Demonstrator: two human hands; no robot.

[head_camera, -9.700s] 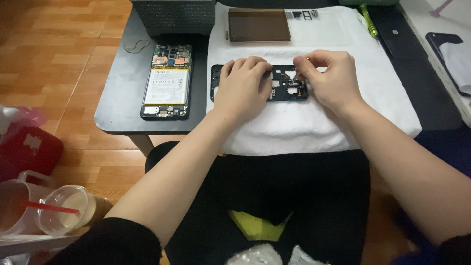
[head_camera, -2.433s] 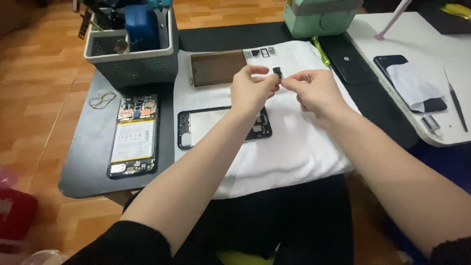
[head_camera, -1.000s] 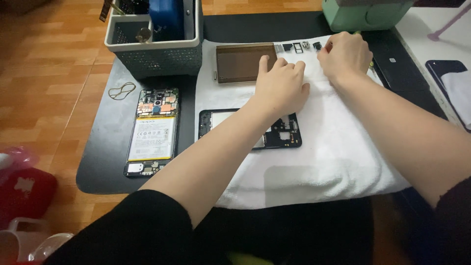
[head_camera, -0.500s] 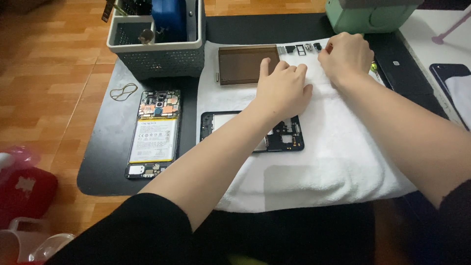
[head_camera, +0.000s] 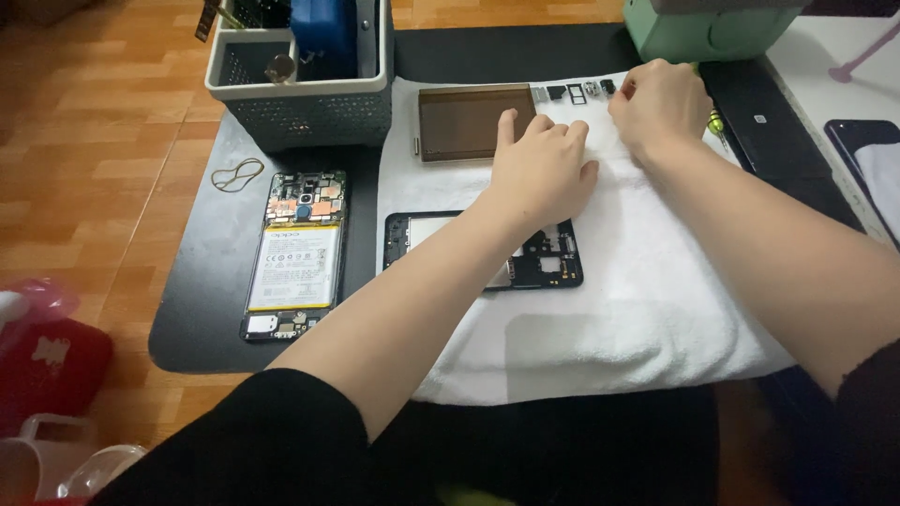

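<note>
Both hands [head_camera: 544, 169] [head_camera: 659, 108] on white towel [head_camera: 656, 300].

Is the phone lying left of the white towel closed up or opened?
Opened: the phone lies flat with its back cover off, battery and circuit boards exposed.

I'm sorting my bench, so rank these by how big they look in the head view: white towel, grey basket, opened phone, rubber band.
1. white towel
2. grey basket
3. opened phone
4. rubber band

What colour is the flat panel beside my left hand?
Brown panel, seen in the head view.
</note>
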